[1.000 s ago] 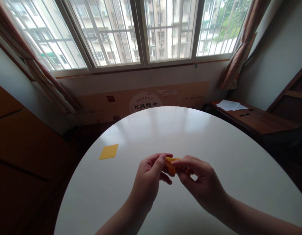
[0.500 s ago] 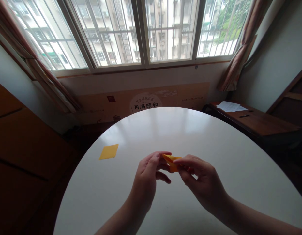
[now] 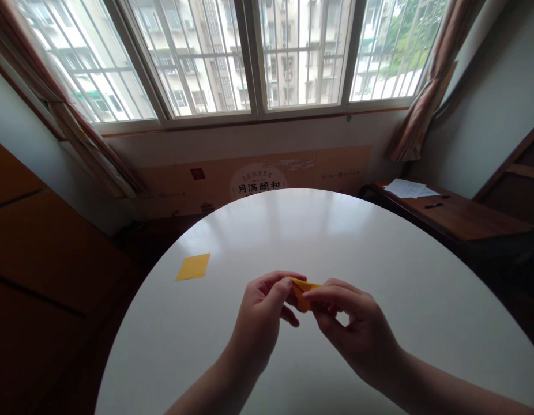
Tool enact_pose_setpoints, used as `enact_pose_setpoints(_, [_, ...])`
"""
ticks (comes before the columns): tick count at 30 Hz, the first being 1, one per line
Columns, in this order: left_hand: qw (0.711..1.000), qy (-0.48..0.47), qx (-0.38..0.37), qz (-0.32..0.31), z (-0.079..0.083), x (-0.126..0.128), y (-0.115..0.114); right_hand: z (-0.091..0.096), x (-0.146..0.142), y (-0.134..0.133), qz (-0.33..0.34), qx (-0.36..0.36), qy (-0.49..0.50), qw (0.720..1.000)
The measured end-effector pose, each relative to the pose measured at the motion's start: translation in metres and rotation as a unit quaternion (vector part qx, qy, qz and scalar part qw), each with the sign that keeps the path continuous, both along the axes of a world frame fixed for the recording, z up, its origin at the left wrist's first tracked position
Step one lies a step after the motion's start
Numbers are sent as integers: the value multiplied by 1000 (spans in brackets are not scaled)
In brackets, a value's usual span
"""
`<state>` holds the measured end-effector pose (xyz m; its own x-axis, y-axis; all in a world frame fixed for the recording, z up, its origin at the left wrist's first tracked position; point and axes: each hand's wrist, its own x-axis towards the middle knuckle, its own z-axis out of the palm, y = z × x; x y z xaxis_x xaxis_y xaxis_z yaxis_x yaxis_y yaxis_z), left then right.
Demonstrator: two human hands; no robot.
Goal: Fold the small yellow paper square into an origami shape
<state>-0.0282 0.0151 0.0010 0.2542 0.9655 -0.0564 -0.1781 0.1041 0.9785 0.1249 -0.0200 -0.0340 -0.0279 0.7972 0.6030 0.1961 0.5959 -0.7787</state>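
Observation:
Between my two hands is a small folded piece of orange-yellow paper (image 3: 302,286), held above the white round table (image 3: 310,230). My left hand (image 3: 267,305) pinches its left corner between thumb and index finger, with the other fingers curled behind and below. On the paper's right side, my right hand (image 3: 353,317) grips it with thumb and fingertips, which hide part of the folds. A flat square of yellow paper (image 3: 193,267) lies on the table to the left, apart from both hands.
Behind the table stands a printed panel (image 3: 215,178) against the wall, under a barred window (image 3: 215,57). A brown wooden side table (image 3: 461,213) at the right holds white sheets of paper (image 3: 409,188) and a dark pen-like object (image 3: 433,206). Orange-brown cabinets (image 3: 42,248) stand at the left.
The left thumb and the right fingertips have drawn closer together on the folded paper, which sits slightly lower and looks flatter along its top. Both hands keep hold of it.

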Motion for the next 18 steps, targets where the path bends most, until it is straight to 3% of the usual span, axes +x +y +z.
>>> enact_pose_setpoints(11, [998,20,54,-22,0,-1,-2,0,0,0,-5,4,1,1000])
enact_pose_setpoints(18, [999,36,28,-22,4,0,-4,1,0,0,-16,10,-8,1000])
